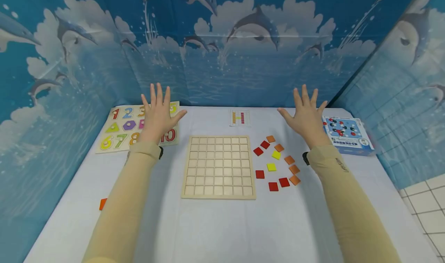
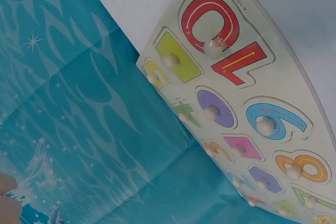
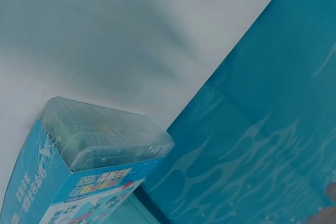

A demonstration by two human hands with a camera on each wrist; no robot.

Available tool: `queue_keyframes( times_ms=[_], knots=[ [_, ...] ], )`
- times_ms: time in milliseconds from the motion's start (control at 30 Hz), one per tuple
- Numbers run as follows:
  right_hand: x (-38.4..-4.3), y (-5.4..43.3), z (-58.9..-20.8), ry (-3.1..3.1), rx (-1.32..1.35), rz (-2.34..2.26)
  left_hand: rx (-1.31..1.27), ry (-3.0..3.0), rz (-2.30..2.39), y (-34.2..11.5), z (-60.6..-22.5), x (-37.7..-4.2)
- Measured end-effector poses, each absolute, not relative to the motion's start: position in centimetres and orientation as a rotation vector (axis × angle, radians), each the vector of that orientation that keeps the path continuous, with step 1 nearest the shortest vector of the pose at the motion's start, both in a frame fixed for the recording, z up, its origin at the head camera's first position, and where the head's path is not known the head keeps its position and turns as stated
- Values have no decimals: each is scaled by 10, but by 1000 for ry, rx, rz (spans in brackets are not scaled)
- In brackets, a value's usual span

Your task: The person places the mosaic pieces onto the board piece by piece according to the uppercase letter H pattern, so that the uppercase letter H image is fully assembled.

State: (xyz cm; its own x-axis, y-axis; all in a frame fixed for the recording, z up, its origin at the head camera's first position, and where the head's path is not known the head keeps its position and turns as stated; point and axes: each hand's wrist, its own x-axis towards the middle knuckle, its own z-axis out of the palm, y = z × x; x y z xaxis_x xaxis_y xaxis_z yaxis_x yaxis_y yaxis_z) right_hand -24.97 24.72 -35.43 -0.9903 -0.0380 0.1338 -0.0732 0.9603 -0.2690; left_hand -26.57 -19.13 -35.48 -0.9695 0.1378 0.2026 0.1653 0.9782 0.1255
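Observation:
Both hands are raised above the table with fingers spread, holding nothing. My left hand (image 1: 157,118) is in front of the wooden number puzzle (image 1: 118,137) and hides part of it; only a bit of that hand's fingers (image 2: 8,203) shows in the left wrist view. Near the boxed molecule set (image 1: 347,134) at the right is my right hand (image 1: 306,120). Between the arms lies a wooden grid board (image 1: 218,166) with bare square cells. Right of it are scattered red tiles (image 1: 273,186), orange tiles (image 1: 289,160) and yellow tiles (image 1: 271,167).
A small pattern card (image 1: 240,118) lies at the back of the white table (image 1: 222,232). One orange tile (image 1: 102,204) sits at the far left, partly behind the left sleeve. A dolphin-print curtain (image 1: 222,70) stands behind and along the sides.

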Motion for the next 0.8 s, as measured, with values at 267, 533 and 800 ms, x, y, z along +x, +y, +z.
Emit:
queue_keyframes(
  times_ms=[267, 533, 800],
  knots=[
    [-243, 246, -349, -2982, 108, 448, -271, -2930, -244, -191, -349, -266],
    [-235, 245, -356, -2958, 188, 478, -319, -2927, -329, -196, -350, -258],
    [-221, 244, -367, -2970, 230, 492, -393, -2903, -340, -199, -356, -244]
  ],
)
